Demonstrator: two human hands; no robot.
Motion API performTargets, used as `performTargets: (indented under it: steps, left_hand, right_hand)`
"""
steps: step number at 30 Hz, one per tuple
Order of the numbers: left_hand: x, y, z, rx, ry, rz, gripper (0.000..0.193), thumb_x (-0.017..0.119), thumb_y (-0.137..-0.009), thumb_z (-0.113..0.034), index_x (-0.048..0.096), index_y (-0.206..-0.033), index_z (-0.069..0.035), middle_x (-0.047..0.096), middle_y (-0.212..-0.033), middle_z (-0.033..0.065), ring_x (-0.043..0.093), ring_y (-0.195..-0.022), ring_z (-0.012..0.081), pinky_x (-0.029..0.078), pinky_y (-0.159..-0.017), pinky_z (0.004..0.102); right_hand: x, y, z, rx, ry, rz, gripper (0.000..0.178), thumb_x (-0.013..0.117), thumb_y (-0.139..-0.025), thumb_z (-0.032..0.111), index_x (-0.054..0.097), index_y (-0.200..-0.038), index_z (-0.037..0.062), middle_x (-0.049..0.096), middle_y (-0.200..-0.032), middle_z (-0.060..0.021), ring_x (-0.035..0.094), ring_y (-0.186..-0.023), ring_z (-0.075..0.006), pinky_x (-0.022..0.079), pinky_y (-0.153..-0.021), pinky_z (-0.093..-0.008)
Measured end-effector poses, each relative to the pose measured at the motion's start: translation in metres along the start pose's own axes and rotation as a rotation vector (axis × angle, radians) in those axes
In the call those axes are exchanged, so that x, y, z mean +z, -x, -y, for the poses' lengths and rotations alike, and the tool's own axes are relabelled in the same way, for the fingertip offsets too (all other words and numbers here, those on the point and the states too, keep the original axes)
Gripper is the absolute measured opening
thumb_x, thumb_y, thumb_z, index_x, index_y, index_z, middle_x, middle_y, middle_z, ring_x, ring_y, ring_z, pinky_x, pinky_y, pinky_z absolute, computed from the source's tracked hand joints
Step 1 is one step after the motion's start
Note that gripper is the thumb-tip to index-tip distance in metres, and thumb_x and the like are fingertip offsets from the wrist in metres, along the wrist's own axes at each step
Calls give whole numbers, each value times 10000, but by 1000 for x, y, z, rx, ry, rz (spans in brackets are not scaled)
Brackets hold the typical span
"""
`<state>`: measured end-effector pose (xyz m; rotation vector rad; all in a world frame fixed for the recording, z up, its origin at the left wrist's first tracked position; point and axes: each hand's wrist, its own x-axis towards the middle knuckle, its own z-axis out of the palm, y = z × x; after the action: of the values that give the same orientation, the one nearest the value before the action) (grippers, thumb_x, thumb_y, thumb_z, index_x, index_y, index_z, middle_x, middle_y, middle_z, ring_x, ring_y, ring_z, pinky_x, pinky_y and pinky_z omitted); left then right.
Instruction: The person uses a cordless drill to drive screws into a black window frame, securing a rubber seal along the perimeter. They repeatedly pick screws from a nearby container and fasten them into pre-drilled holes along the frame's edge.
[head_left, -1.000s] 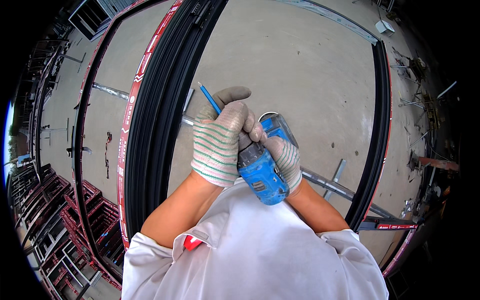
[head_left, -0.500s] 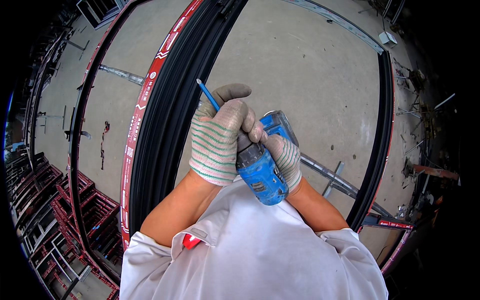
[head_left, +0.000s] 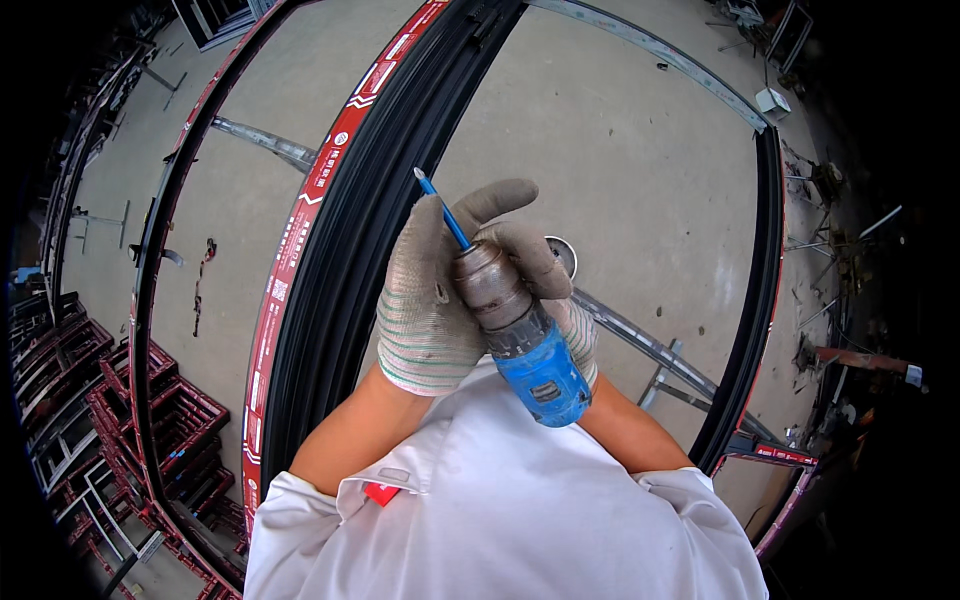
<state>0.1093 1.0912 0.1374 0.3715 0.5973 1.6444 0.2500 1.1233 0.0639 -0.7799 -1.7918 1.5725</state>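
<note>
A bare concrete floor fills most of the head view, pale grey, with scattered scraps and debris along its right edge. A long black window-frame profile with a red-and-white taped edge runs across the floor just left of the hands, and a second black profile curves down the right side; thin metal bars lie between them. Dark red racks stand at the lower left. The blue cordless drill is held up in front of the white shirt, its blue bit pointing up and left. The gloved left hand wraps the grey chuck; the gloved right hand grips the drill from behind, mostly hidden.
</note>
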Motion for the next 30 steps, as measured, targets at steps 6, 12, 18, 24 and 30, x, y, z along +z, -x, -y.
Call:
performTargets:
  steps: [6,12,18,24,30]
  left_hand:
    - [-20,11,-6,102,-119,88,669,385,-1028,-561,541,-1288,35,675,-915,171,697,-830,289,602,-755,422]
    - [-30,26,-16,164,-269,0,589,435,-1037,-519,550,-1246,19,693,-898,160,692,-823,231,584,-781,384]
    - [-49,29,-29,174,-401,-109,466,513,-1027,-444,657,-1110,-9,712,-946,150,705,-879,227,587,-783,358]
    - [-60,31,-36,125,-450,-94,469,515,-1026,-449,666,-1084,-8,716,-954,151,710,-884,237,592,-806,375]
    - [-61,27,-41,104,-399,-38,519,477,-1029,-496,635,-1132,-13,702,-999,157,700,-933,246,589,-829,390]
  right_hand:
    - [3,0,-12,-169,168,95,532,743,-865,159,543,-1347,56,669,-1125,-83,652,-1023,-215,523,-883,-323]
    - [12,-6,13,-193,323,174,492,790,-789,157,635,-1247,65,719,-1004,-125,702,-959,-270,545,-818,-358]
    - [9,17,-55,-78,394,79,444,851,-686,225,691,-1079,93,699,-841,-112,688,-787,-313,536,-669,-403]
    - [10,11,-59,-173,545,152,483,873,-644,225,690,-1074,101,682,-810,-107,676,-745,-315,530,-652,-409]
    - [20,2,-40,-253,505,72,421,847,-704,231,694,-1074,102,689,-842,-115,682,-772,-317,536,-676,-396]
